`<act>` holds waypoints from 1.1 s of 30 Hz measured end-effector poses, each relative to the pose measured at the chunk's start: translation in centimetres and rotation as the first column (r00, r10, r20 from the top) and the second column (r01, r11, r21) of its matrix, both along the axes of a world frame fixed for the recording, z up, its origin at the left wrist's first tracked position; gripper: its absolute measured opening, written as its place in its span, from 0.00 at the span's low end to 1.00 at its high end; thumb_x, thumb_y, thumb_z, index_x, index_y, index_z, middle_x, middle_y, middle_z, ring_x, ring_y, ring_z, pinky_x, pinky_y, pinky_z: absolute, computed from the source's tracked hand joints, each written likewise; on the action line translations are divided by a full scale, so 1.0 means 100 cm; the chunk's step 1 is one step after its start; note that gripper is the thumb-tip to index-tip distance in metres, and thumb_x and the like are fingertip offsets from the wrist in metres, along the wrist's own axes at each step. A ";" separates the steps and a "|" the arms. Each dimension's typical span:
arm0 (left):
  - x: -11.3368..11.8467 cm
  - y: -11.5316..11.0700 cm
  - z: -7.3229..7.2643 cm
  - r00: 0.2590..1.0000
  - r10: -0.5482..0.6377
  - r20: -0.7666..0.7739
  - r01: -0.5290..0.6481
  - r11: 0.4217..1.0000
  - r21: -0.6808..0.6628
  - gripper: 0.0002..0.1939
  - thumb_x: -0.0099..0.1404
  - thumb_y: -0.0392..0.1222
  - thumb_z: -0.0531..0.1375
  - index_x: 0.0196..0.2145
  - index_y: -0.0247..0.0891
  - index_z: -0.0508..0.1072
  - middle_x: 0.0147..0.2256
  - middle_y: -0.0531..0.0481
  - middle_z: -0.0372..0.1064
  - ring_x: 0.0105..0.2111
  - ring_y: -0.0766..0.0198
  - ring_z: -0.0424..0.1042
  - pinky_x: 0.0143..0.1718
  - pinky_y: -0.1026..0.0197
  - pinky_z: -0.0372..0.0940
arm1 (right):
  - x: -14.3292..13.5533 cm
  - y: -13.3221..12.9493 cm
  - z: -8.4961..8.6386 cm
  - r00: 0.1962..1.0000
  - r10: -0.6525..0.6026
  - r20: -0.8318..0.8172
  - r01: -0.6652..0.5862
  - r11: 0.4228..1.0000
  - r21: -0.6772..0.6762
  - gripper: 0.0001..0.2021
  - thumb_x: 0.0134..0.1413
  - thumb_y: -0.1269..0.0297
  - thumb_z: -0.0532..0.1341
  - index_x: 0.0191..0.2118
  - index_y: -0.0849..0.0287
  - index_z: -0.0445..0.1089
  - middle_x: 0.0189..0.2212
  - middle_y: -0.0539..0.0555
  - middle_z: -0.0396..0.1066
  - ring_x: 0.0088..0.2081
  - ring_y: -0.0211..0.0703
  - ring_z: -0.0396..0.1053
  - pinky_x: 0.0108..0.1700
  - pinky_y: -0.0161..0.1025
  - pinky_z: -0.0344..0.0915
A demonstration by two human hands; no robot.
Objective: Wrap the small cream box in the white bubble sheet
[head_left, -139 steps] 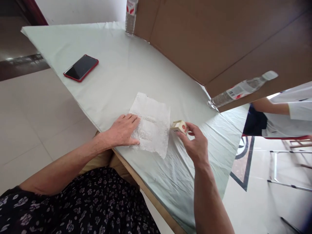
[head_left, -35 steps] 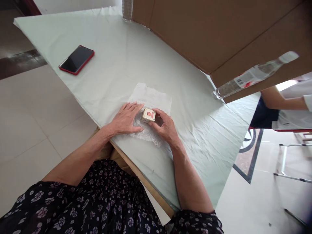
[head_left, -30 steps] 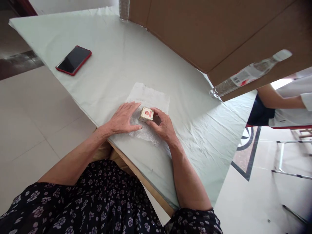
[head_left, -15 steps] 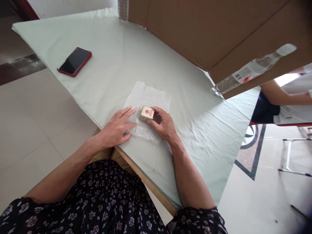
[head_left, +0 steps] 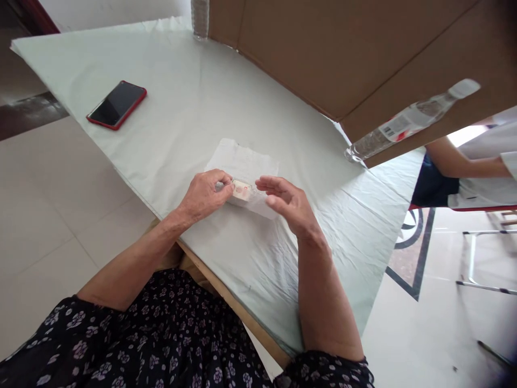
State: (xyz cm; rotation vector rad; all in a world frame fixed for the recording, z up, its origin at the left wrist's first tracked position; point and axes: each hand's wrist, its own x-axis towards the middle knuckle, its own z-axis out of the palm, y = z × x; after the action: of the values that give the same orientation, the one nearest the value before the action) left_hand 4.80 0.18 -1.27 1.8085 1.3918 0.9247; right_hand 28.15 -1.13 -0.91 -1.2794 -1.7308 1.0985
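Far left: pale floor tiles (head_left: 36,205). Upper left we note a black phone in a red case (head_left: 117,105), flat on a pale green cloth-covered table (head_left: 161,70), creased lower right. Mid-frame, the left hand (head_left: 205,195) has thumb and fingertips pinched together on a thin white translucent sheet (head_left: 242,157), part of it over a small cream box (head_left: 242,189) at centre. Just right of it, the right hand (head_left: 288,205): thumb and fingers apart. Upper right we see a brown cardboard panel (head_left: 323,54), then a clear plastic bottle (head_left: 412,123). Right edge: a white-sleeved person's arm (head_left: 460,163), silvery metal frame (head_left: 488,288) below.
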 end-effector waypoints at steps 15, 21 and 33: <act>0.002 0.006 -0.009 0.985 -0.115 0.130 0.123 0.991 -0.055 0.08 0.63 0.45 0.61 0.31 0.38 0.75 0.50 0.44 0.78 0.50 0.54 0.76 0.47 0.56 0.69 | -0.027 0.001 -0.022 0.981 -0.162 -0.105 0.160 0.987 -0.035 0.09 0.52 0.57 0.66 0.28 0.57 0.73 0.45 0.55 0.79 0.41 0.44 0.74 0.44 0.41 0.66; 0.007 0.006 -0.006 0.970 -0.069 0.231 0.088 0.994 -0.071 0.10 0.60 0.46 0.64 0.27 0.37 0.73 0.44 0.44 0.80 0.47 0.55 0.77 0.46 0.57 0.68 | -0.031 0.000 -0.022 0.969 -0.207 -0.133 0.204 0.978 -0.038 0.10 0.50 0.57 0.67 0.28 0.58 0.73 0.43 0.55 0.79 0.35 0.39 0.71 0.38 0.37 0.64; 0.008 0.006 -0.008 0.972 -0.066 0.224 0.083 0.994 -0.068 0.10 0.58 0.45 0.63 0.26 0.36 0.73 0.33 0.48 0.78 0.35 0.61 0.74 0.39 0.60 0.65 | -0.036 -0.003 -0.018 0.958 -0.248 -0.143 0.244 0.969 -0.047 0.09 0.48 0.58 0.67 0.26 0.57 0.71 0.36 0.54 0.80 0.34 0.40 0.71 0.38 0.39 0.66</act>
State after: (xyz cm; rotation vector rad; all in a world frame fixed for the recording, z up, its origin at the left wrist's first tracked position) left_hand 5.63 0.81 -2.11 1.6339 1.1959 0.9871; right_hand 24.54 -1.42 -2.75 -1.3545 -1.4082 1.0471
